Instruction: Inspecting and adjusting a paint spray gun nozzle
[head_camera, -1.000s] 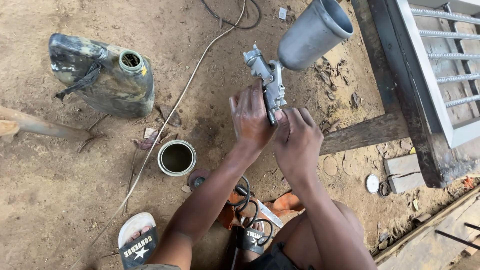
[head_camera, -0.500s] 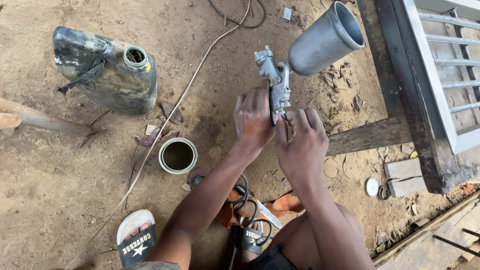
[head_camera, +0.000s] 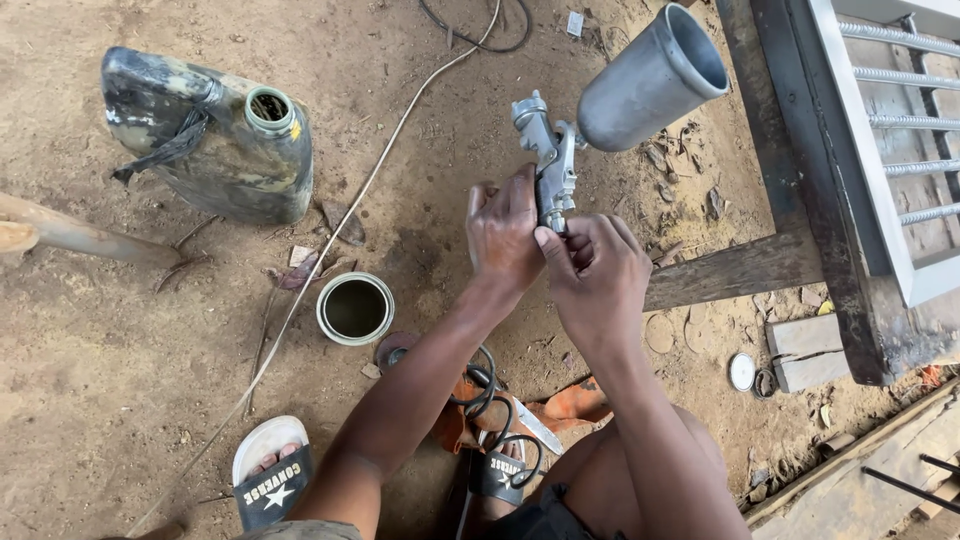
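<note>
I hold a grey metal spray gun (head_camera: 548, 158) out in front of me over the dirt ground. Its large open metal cup (head_camera: 650, 82) tilts up to the right. My left hand (head_camera: 505, 232) wraps the gun's handle from the left. My right hand (head_camera: 592, 270) grips the lower end of the handle, thumb and fingertips pinched at its base. Both arms reach up from the bottom of the view.
A dirty dark jerrycan (head_camera: 205, 135) with an open neck lies at upper left. A small open tin (head_camera: 355, 308) stands near my left forearm. A thin cable (head_camera: 330, 230) crosses the ground. A metal gate frame (head_camera: 860, 150) and wooden beam (head_camera: 735, 270) are at right. Coiled black hose (head_camera: 490, 400) lies by my sandalled feet.
The spray gun and both hands sit slightly lower and more central in view; the cup has shifted a little. My grip on the handle stays the same.
</note>
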